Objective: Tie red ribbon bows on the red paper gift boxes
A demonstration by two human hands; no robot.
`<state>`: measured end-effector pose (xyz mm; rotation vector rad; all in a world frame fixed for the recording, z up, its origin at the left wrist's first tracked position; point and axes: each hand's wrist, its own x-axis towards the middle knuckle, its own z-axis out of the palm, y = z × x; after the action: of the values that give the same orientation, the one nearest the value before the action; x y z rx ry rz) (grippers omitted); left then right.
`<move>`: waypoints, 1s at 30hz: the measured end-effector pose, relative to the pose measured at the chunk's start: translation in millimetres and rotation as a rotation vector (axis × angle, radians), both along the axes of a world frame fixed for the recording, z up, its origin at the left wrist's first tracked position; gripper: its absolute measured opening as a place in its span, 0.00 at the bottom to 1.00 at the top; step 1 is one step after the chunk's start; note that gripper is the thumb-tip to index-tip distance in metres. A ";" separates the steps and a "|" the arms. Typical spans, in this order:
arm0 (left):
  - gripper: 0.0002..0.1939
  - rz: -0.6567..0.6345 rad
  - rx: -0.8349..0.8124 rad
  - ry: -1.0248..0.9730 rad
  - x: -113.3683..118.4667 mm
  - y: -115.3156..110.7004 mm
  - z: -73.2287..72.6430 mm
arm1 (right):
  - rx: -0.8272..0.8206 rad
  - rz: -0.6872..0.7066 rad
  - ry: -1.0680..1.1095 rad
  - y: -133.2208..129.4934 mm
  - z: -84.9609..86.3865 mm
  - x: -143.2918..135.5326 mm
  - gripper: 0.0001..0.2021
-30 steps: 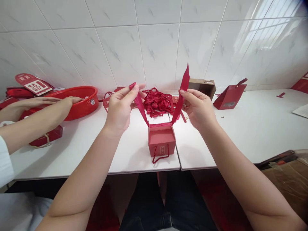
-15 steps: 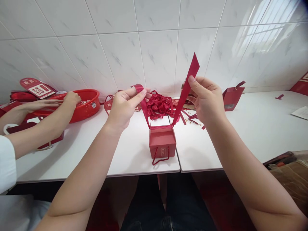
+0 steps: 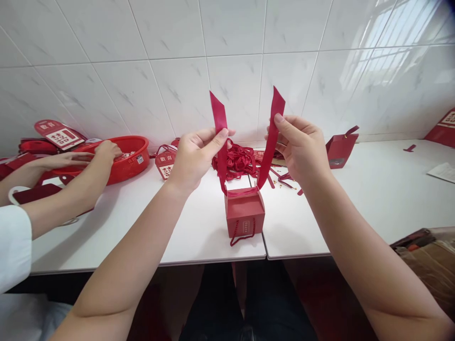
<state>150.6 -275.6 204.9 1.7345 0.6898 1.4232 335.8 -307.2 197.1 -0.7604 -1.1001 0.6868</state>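
Note:
A small red gift box stands upright near the front edge of the white table, a twisted cord handle hanging down its front. A red ribbon runs along the top of the box, and both its ends rise above it. My left hand pinches the left end between thumb and fingers, the slanted tip pointing up. The right end is pinched by my right hand at about the same height. Behind the box lies a pile of red ribbons.
At left, a co-worker's hands reach into a red plastic basket. Red printed packets lie beyond. Another red box stands right of my right hand. A brown taped carton sits at the lower right.
The left ribbon end, earlier folded over my left hand, now stands straight up from it. My hands are slightly closer together. The view has shifted a little.

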 end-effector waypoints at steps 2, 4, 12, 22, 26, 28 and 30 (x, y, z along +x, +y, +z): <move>0.18 -0.025 0.001 0.044 4.0 -3.2 -2.0 | -0.014 0.058 0.028 0.4 -1.9 -0.3 0.07; 0.18 -0.058 0.011 0.077 7.1 -6.1 -3.6 | -0.070 0.132 0.019 0.9 -4.6 -0.7 0.07; 0.15 -0.123 0.068 0.324 8.1 -11.1 -9.2 | -0.082 0.299 -0.188 -5.7 -16.6 -9.3 0.04; 0.12 -0.278 -0.085 0.426 -3.9 -2.7 -10.8 | 0.149 0.347 -0.419 -7.7 -24.5 -10.4 0.08; 0.17 -0.389 -0.284 0.224 -12.5 4.7 -11.6 | 0.314 0.184 -0.733 -5.7 -29.1 -2.4 0.10; 0.16 -0.399 -0.327 0.181 -15.3 3.4 -9.6 | 0.423 0.016 -0.911 -4.2 -31.1 0.3 0.13; 0.17 -0.409 -0.283 0.235 -16.2 -1.6 -7.1 | 0.517 -0.123 -1.023 -2.6 -33.3 0.5 0.16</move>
<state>134.4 -277.1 197.8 1.7081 0.5835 0.8122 336.3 -309.9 163.8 -0.7117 -2.0274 -0.1720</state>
